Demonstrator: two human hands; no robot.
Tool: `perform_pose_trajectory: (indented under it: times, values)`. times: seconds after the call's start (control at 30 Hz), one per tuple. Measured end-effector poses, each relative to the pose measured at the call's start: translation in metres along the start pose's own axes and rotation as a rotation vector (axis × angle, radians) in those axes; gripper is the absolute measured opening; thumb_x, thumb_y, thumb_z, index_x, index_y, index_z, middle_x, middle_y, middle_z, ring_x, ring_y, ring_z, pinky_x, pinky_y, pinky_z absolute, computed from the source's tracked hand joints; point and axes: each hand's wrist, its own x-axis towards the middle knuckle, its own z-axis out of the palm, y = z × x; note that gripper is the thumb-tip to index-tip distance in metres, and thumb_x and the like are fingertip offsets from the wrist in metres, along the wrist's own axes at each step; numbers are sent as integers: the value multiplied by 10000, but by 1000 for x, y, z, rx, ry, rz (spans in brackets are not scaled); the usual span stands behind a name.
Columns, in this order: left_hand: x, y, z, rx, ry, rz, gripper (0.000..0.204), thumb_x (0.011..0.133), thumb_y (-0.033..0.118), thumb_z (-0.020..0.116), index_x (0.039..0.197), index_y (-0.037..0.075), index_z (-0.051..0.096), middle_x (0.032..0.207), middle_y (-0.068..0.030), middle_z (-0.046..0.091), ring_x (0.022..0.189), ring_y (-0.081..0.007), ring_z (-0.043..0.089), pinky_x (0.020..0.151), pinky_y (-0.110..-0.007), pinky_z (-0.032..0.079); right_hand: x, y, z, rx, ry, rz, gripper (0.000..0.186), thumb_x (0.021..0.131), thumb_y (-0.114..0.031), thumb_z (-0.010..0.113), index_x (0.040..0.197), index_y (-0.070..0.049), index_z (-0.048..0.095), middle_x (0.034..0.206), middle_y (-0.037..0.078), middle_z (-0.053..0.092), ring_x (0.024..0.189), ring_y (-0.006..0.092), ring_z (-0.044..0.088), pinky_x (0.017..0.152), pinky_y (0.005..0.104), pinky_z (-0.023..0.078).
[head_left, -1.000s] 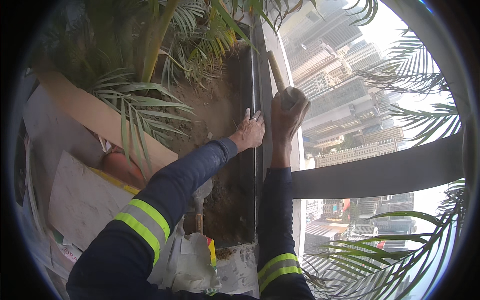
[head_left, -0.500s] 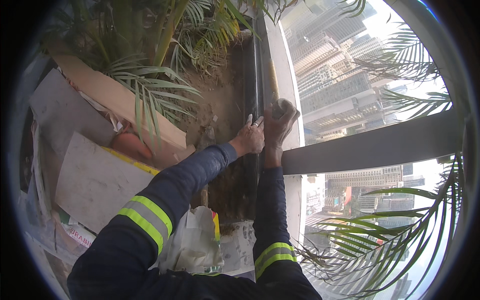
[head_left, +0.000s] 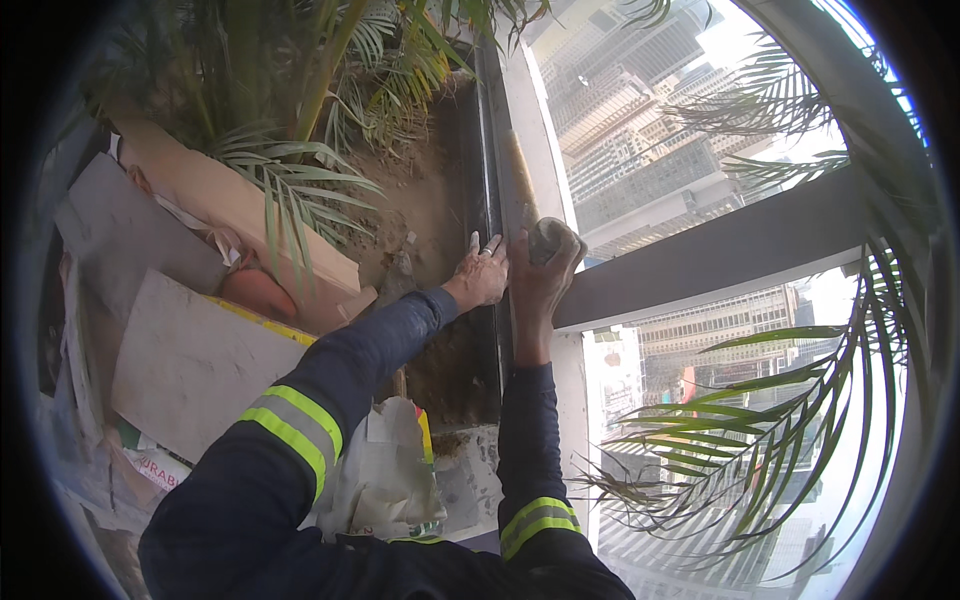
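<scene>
My right hand (head_left: 545,275) is closed around a rounded grey lump (head_left: 551,240), whose kind I cannot make out, on the pale window ledge (head_left: 515,85). Just beyond my fingers a narrow tan strip (head_left: 519,172) lies along the ledge; whether it touches the lump is hidden. To the left, my left hand (head_left: 478,277) rests with fingers stretched out at the black planter edge (head_left: 487,150), a ring on one finger and whitish dust on the fingertips. Nothing shows in that hand.
Brown soil (head_left: 410,205) fills the planter beside the black edge, with palm fronds (head_left: 290,180) overhanging it. Cardboard (head_left: 240,200) and flat boards (head_left: 190,360) lie at left. A crumpled paper bag (head_left: 385,470) sits near me. A grey beam (head_left: 710,250) crosses the window at right.
The whole view has shifted, with the ledge and beam now farther left. My right hand stays closed on the grey lump; my left hand keeps its place at the black edge.
</scene>
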Motion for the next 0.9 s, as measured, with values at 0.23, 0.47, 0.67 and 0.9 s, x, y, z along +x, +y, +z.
perform_pose_trajectory:
  times: [0.23,0.47,0.67,0.9]
  values:
    - [-68,78,63,-142,61,156,570,918,343,557,1352,-18,632,1456,-287,526,1465,-396,405,1188,-719,200,-63,-7,-41,-96,-48,-59,554,797,-99,813,1273,-66,533,1209,194,541,1112,386,585,894,494,539]
    - [-58,79,97,-142,528,100,632,906,410,564,1394,10,600,1382,-254,598,1429,-366,460,1184,-716,207,-97,-8,-57,-71,-75,66,524,802,-88,800,1259,-77,543,1204,186,528,1084,383,612,880,481,549]
    - [-78,78,64,-34,125,95,654,999,427,483,1499,6,474,1646,-190,337,1549,-338,275,1202,-699,190,-95,-68,-131,-7,30,-26,507,782,-41,792,1227,-70,549,1198,161,593,1122,365,586,894,490,537]
    - [-154,139,46,-105,-73,397,580,1059,407,464,1504,37,476,1648,-123,357,1537,-307,306,1220,-638,234,-199,-102,-272,-48,107,41,635,743,5,814,1289,-59,497,1203,169,598,1133,331,571,971,458,478]
